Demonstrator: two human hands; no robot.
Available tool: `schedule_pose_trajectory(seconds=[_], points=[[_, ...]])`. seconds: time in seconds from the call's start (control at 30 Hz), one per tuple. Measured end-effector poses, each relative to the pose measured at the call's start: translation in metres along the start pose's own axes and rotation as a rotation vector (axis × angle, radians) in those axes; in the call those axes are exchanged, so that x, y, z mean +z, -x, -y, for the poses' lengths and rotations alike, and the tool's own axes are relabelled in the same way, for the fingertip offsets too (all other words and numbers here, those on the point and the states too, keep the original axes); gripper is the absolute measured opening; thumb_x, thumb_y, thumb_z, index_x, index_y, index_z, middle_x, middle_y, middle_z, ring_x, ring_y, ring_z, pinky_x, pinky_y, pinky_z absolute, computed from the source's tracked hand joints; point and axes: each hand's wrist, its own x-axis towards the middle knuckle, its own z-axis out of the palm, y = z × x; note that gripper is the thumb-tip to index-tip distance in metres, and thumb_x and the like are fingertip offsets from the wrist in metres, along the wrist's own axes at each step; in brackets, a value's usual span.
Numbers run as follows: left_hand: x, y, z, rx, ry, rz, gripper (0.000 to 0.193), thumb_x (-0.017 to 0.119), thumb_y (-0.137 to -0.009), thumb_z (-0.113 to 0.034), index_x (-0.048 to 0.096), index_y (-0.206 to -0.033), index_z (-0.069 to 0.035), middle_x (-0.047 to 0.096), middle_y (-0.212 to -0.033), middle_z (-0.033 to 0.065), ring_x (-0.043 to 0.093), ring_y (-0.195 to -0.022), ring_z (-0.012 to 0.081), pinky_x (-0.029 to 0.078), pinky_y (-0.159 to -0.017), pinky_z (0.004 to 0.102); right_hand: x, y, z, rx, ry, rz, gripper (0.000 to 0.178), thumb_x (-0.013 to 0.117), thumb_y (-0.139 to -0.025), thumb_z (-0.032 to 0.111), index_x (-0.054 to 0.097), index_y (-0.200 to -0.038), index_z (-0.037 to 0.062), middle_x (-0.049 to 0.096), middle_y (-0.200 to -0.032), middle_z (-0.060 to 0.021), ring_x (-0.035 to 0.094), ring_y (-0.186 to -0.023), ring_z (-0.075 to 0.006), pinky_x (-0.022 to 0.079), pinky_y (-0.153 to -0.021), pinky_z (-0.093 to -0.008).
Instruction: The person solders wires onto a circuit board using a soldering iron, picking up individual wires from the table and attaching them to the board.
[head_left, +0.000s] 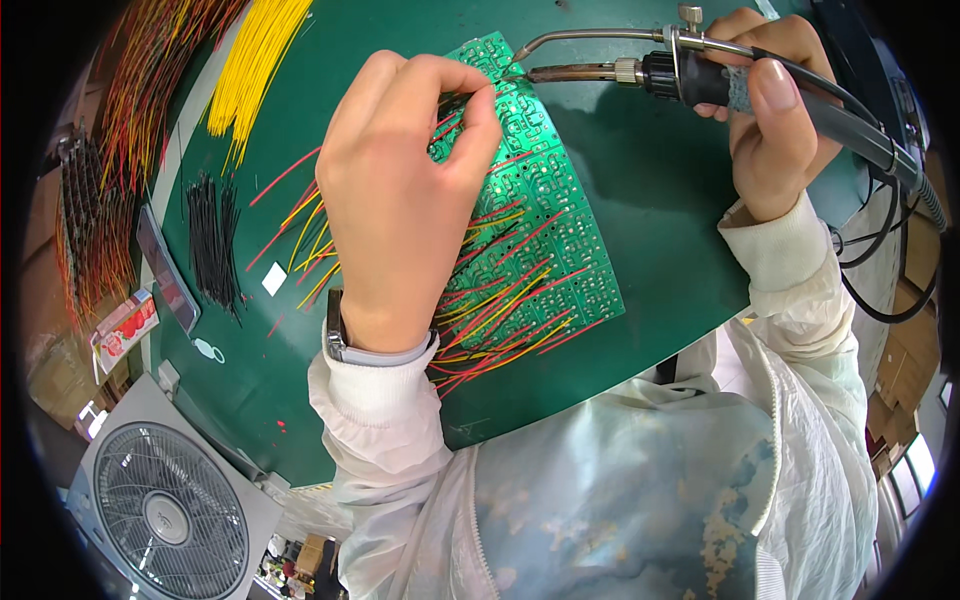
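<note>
A green circuit board lies at a slant on the green mat, with several red, yellow and black wires sticking out from it. My left hand is over its far left part, thumb and index finger pinched on a thin wire that they mostly hide. My right hand grips a soldering iron from the right. A thin metal feed tube is clamped along the iron. Both the iron's tip and the tube's end meet at the board's far edge, right beside my left fingertips.
Left of the board lie a bundle of black wires, yellow wires and red-and-yellow wires. A phone rests near the mat's left edge. A fan stands at lower left. The iron's cable trails off right.
</note>
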Motion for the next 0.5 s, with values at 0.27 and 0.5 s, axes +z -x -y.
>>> schedule_pose_trajectory(seconds=[0.27, 0.5], points=[[-0.002, -0.003, -0.004, 0.033, -0.086, 0.021, 0.009, 0.067, -0.07, -0.001, 0.061, -0.075, -0.004, 0.044, -0.064, 0.0017, 0.041, -0.055, 0.0111, 0.035, -0.05, 0.0247, 0.0, -0.003, 0.001, -0.114, 0.055, -0.003, 0.043, 0.062, -0.077, 0.041, 0.042, -0.071, 0.003, 0.052, -0.063, -0.012, 0.044, -0.053, -0.0125, 0.036, -0.05, -0.0239], [-0.003, -0.002, -0.002, 0.041, -0.093, 0.025, 0.008, 0.066, -0.07, -0.001, 0.06, -0.075, -0.004, 0.045, -0.064, 0.002, 0.041, -0.055, 0.0112, 0.035, -0.05, 0.0246, 0.002, -0.005, 0.005, -0.05, 0.034, 0.008, 0.042, 0.062, -0.078, 0.04, 0.042, -0.072, 0.0029, 0.052, -0.063, -0.0117, 0.043, -0.052, -0.0121, 0.035, -0.049, -0.0239]])
